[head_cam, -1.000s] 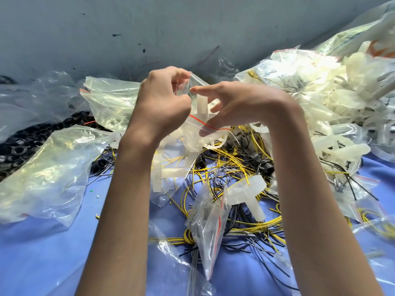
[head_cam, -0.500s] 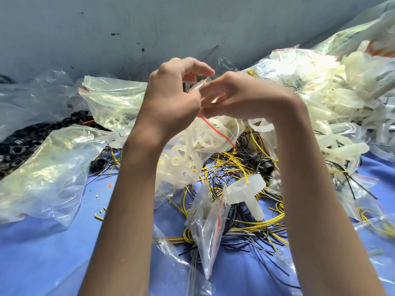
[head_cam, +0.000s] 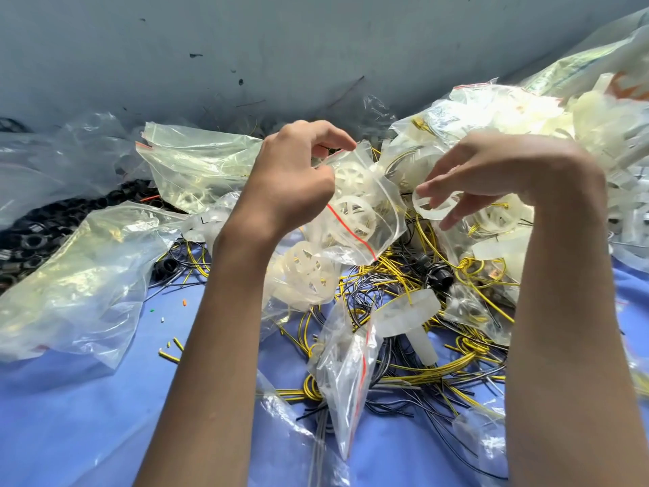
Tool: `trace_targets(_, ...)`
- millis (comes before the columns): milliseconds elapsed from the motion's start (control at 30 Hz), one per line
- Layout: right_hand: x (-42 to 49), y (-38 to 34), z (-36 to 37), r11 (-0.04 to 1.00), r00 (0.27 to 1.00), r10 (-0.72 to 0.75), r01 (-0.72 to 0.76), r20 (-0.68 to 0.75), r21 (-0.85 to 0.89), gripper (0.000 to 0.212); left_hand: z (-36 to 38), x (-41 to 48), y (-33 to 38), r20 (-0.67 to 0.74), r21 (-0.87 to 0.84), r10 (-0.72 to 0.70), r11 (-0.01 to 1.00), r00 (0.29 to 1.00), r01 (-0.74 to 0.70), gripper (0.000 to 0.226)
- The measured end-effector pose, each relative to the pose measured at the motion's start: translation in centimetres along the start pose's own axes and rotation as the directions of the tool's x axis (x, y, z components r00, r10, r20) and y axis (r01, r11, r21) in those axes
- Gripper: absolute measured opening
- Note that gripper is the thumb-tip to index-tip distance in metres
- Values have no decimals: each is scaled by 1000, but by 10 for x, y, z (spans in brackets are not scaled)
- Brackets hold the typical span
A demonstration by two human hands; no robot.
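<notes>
Moved: your two hands were knuckle to knuckle at the bag mouth half a second ago. Now they have parted, and the right one has swung out toward 3 o'clock with a part in it.
Left hand: your left hand point(head_cam: 295, 184) is clenched on the upper lip of the zip bag point(head_cam: 372, 219), forefinger hooked over the edge, and holds it up off the heap.
Right hand: your right hand point(head_cam: 498, 170) pinches a white ring point(head_cam: 433, 209) between thumb and fingertips, just beside the bag mouth at its 3 o'clock and not touching it.
Zip bag: it is clear with a red seal line, its mouth is gaping, and several white spoked wheels show inside.
Progress: the bag looks open, so that step seems done. The ring is outside the mouth, and you cannot tell from this view whether it is going in or coming out. The seal is left to close.
Below: yellow and black wires point(head_cam: 386, 275) lie tangled at 6 o'clock, with a small sealed bag point(head_cam: 347, 374) and a white T-shaped part point(head_cam: 404, 314) on them.
Outward: a large crumpled bag point(head_cam: 77, 275) sits at 9 o'clock and a heap of white parts point(head_cam: 509, 107) at 2 o'clock, all on the blue desk point(head_cam: 87, 416).
</notes>
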State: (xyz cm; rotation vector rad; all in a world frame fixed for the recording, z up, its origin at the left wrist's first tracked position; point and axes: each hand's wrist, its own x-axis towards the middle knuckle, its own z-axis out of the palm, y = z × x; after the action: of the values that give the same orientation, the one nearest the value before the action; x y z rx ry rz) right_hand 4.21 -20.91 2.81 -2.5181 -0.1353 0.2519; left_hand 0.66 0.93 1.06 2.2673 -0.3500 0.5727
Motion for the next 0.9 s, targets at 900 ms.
trace_targets(900,15,1,12,972,972,-236,236,-1,2,9,15,-3,-3,262,112,22,992,965,-53,42)
